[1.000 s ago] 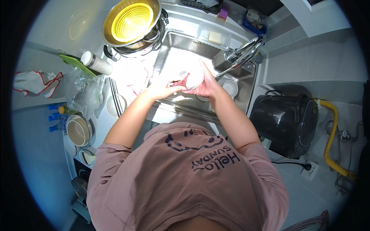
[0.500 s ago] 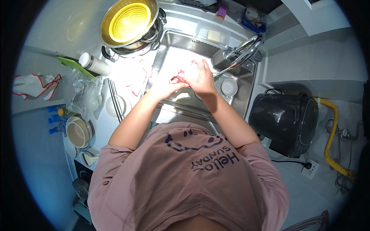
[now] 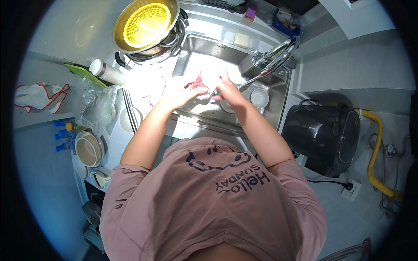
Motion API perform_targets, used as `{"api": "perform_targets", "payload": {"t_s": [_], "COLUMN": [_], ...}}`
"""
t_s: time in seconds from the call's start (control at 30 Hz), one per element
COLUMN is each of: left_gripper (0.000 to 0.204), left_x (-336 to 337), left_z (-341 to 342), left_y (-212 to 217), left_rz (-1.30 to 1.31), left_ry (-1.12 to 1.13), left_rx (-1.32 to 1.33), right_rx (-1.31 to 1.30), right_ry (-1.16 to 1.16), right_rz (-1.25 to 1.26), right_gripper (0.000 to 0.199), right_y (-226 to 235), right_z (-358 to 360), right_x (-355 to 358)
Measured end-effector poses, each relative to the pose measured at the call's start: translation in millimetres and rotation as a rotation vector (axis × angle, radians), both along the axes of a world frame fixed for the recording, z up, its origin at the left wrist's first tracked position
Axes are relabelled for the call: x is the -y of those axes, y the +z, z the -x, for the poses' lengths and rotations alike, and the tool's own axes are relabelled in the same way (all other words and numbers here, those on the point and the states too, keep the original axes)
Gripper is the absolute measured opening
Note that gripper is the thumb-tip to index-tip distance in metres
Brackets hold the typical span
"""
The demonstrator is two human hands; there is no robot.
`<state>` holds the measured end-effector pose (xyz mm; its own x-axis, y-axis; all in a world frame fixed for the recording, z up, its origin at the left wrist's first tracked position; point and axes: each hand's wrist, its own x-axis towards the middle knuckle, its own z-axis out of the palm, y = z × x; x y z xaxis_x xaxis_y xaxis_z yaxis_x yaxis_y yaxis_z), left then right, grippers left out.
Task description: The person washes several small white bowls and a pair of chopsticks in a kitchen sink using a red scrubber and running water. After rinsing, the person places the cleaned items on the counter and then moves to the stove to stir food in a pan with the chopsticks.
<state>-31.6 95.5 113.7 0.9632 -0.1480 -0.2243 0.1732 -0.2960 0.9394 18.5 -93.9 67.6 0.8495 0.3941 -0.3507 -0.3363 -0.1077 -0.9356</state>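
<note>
From the left, our left hand (image 3: 175, 98) grasps a red speckled piece (image 3: 199, 84) over the sink (image 3: 191, 45), its thumb along the lower side. Glare whitens the space beyond, hiding what else is there. Just beside it our right hand (image 3: 230, 92) has bent fingers; we cannot tell whether they grip anything. Further right are the tap (image 3: 278, 63) and a small white bowl (image 3: 259, 98). We judge this to be washing by hand; the next move calls for a steady left grasp and careful right fingers.
</note>
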Motion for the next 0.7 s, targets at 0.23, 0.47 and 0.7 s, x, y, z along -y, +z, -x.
{"api": "perform_targets", "payload": {"t_s": [0.23,0.47,0.7], "left_gripper": [0.032,0.029,0.031], "left_x": [6.1,4.9,0.8], "left_z": [5.7,-1.3,4.0], "left_y": [-23.5,-11.0,-32.9], "left_rz": [0.151,-0.024,0.177], "left_ry": [-0.001,-0.032,0.006], "left_rx": [0.001,-0.089,0.032], "right_rx": [-0.680,-0.275,-0.845], "right_ry": [0.048,-0.093,-0.069], "right_rz": [-0.528,-0.282,-0.720], "right_gripper": [0.064,0.066,0.067], "right_y": [3.3,-13.3,-6.2], "right_z": [-12.9,4.0,-6.1], "right_x": [5.5,-0.1,7.6]}}
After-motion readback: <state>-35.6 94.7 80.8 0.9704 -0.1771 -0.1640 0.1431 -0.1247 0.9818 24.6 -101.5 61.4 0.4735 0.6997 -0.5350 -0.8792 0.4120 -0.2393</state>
